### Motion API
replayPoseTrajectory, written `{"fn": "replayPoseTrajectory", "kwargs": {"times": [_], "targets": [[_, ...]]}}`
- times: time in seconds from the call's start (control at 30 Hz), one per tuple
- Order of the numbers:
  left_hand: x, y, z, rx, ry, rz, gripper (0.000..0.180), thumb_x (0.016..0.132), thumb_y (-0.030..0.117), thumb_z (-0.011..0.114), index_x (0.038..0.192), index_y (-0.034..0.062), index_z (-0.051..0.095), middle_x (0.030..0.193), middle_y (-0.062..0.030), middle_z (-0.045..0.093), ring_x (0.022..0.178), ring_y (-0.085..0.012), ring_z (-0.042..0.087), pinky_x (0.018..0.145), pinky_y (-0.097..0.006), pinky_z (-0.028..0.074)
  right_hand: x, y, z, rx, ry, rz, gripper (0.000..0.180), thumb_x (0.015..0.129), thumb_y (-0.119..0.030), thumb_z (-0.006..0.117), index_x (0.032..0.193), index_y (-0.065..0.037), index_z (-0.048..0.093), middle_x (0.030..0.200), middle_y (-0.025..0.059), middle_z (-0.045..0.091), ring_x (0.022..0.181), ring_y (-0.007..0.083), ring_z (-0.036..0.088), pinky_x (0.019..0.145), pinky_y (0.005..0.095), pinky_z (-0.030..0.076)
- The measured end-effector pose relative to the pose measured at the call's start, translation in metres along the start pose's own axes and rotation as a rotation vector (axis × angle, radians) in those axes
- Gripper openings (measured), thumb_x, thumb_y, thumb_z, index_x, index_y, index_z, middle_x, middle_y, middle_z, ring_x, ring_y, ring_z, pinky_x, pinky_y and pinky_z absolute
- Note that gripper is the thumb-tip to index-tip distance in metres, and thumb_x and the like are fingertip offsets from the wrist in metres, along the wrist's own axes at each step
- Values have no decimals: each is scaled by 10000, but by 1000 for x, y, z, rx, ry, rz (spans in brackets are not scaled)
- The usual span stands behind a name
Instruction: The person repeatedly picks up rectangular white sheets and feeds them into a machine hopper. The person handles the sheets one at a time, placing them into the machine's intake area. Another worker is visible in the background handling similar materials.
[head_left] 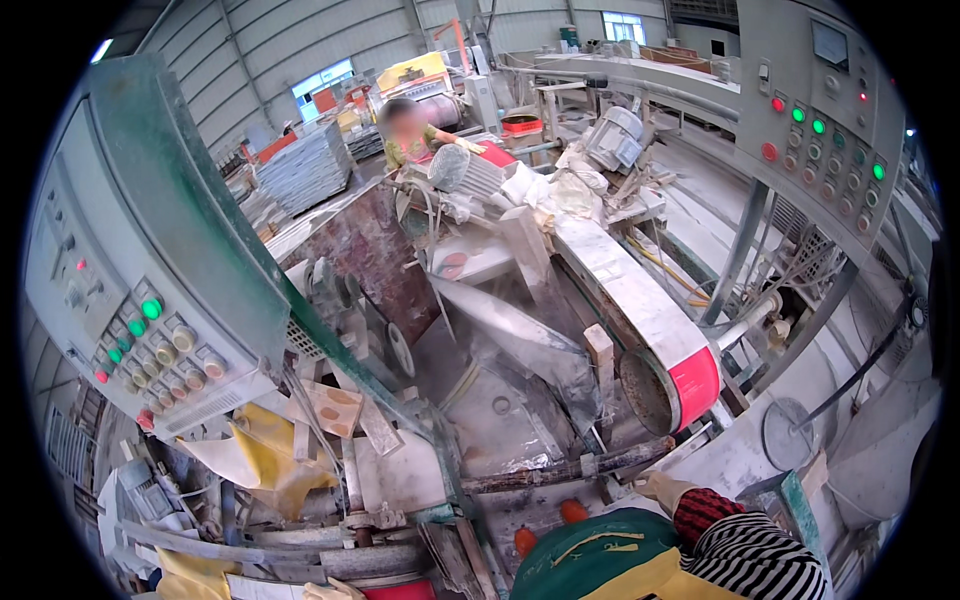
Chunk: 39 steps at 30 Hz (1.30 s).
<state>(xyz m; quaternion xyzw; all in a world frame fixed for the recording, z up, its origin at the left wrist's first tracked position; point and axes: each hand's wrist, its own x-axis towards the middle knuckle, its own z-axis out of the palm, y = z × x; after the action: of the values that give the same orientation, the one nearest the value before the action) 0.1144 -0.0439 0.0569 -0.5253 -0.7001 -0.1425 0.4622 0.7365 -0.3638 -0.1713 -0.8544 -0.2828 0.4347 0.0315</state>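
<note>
Factory halls with corrugated grey walls and high windows are seen behind a dust-caked stone-cutting machine (520,330), whose long guard ends in a red-capped wheel housing (680,385). Grey control panels studded with green and red buttons are mounted at both sides, one at the left (150,300) and one at the upper right (815,110). A reddish-brown stone slab (385,255) is stood on edge by the machine. At the lower edge, the person's right hand (662,490), covered by a pale dusty glove, is held against the machine's front rail (570,468), just below the red-capped housing; whether its fingers are spread or closed on the rail cannot be told. A striped sleeve with a red cuff (745,550) is seen behind it. The left hand is not shown. Yellow cloth (265,450) is draped under the left panel. Farther back, another person (410,135) in a yellow-green top is seen beside stacked grey slabs (305,165).
</note>
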Motion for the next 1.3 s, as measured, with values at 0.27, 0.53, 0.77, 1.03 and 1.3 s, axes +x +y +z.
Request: {"fn": "replayPoseTrajectory", "kwargs": {"times": [0.27,0.53,0.77,1.03,1.3], "targets": [[-3,1,-12,-5,0,4,416,908,410,643,1115,50,671,1163,-151,668,1033,-335,643,725,-506,503,-44,-22,-13,-29,31,-56,542,868,-397,554,1379,-219,570,1268,184,642,1115,320,642,995,369,493],[-3,15,-19,-31,-14,-4,409,914,406,640,1122,54,665,1174,-155,665,1038,-335,642,737,-507,504,15,-11,12,-575,36,-538,530,869,-310,582,1385,-191,566,1251,175,650,1100,282,651,975,373,497],[6,20,-50,-6,-50,-31,403,919,402,637,1128,58,659,1183,-157,662,1042,-335,641,747,-509,504,-42,-65,-16,-1,-68,-75,439,950,-249,511,1386,-219,561,1386,76,592,1249,187,582,1122,328,369],[10,25,-62,-27,-90,-31,397,924,398,630,1131,60,650,1199,-162,651,1056,-338,631,758,-512,501,-44,-51,-13,-37,-127,-125,419,990,-308,475,1377,-189,583,1476,73,504,1341,196,494,1151,333,343],[0,26,-59,-54,-108,-16,407,926,388,624,1147,47,638,1229,-178,632,1088,-353,615,784,-523,499,-32,-42,-4,-183,-76,-256,502,939,-387,535,1405,-202,553,1450,131,513,1300,261,524,1114,364,392]]}}
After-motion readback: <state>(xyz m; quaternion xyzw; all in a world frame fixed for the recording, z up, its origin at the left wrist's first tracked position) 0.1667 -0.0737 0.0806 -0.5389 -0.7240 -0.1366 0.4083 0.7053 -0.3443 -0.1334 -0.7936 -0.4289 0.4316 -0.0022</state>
